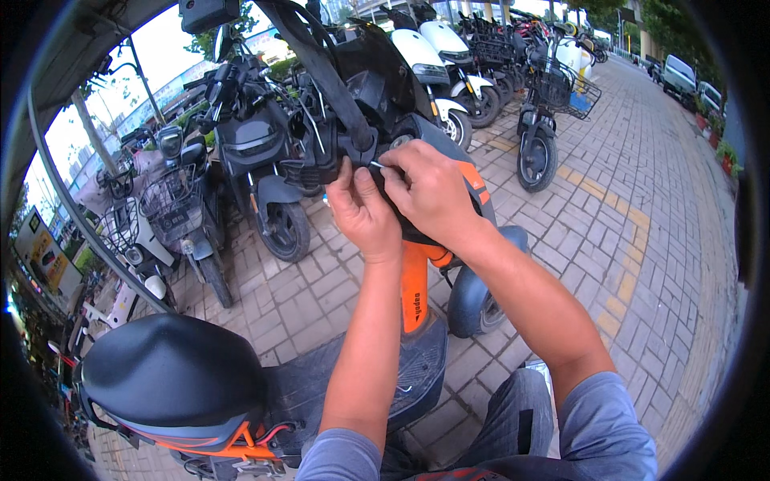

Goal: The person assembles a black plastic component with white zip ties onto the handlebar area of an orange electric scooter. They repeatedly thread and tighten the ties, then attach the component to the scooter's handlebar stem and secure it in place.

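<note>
Both my hands are at the front of an orange and black electric scooter [415, 284], close below its handlebar stem [353, 120]. My right hand [433, 188] is closed in a pinch on a thin, silvery metal piece [377, 164], whose exact kind is too small to tell. Right beside it, my left hand [367, 215] has its thumb and fingers drawn together against the dark underside of the handlebar area. What those left fingers grip is hidden. A small blue and white bit [326, 200] shows at the left hand's outer edge.
The scooter's black seat [172, 373] and dark footboard [321, 385] lie at lower left. Parked scooters [261, 152] line the left, with white ones [425, 60] farther off. A bike with a basket [537, 136] stands on the brick paving [577, 240] at right.
</note>
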A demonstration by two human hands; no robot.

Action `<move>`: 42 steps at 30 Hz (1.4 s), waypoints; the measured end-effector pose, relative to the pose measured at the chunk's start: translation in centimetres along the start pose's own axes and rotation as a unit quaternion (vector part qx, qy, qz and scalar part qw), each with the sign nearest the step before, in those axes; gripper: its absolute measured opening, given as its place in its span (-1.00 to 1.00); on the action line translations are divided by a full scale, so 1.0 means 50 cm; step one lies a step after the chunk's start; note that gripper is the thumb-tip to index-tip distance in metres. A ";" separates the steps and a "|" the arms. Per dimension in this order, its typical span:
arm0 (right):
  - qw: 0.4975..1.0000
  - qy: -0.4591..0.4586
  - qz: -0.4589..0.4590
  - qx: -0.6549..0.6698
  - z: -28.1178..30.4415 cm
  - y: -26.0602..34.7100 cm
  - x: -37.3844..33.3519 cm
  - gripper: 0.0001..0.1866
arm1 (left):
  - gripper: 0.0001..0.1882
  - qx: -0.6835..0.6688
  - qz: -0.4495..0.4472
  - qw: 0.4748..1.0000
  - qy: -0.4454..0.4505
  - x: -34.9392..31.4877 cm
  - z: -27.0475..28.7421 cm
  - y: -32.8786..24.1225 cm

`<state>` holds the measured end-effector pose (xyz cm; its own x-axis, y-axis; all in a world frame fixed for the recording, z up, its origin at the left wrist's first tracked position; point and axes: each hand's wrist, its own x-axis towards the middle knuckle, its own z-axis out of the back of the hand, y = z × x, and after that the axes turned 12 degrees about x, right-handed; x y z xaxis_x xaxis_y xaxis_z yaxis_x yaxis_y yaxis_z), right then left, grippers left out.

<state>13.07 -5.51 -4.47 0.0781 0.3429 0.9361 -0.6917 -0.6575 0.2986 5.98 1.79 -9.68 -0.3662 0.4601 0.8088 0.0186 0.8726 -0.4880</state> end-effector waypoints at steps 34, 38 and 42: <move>0.958 -0.080 -0.175 0.214 -0.016 0.022 0.004 -0.87 | -0.74 -0.048 0.030 0.998 0.004 0.000 0.005 -0.014; 0.966 -0.028 -0.164 0.198 -0.004 0.009 0.004 -0.84 | -0.74 -0.054 0.040 0.998 0.012 -0.002 0.004 -0.014; 0.984 -0.037 -0.119 0.124 -0.012 0.008 0.008 -0.85 | -0.74 -0.047 0.034 0.998 0.015 -0.001 0.007 -0.011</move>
<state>12.40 -5.25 -4.07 0.2754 0.4639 0.8420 -0.4508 -0.7113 0.5393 5.66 1.23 -9.55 -0.3332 0.5227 0.7847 0.1301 0.8498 -0.5108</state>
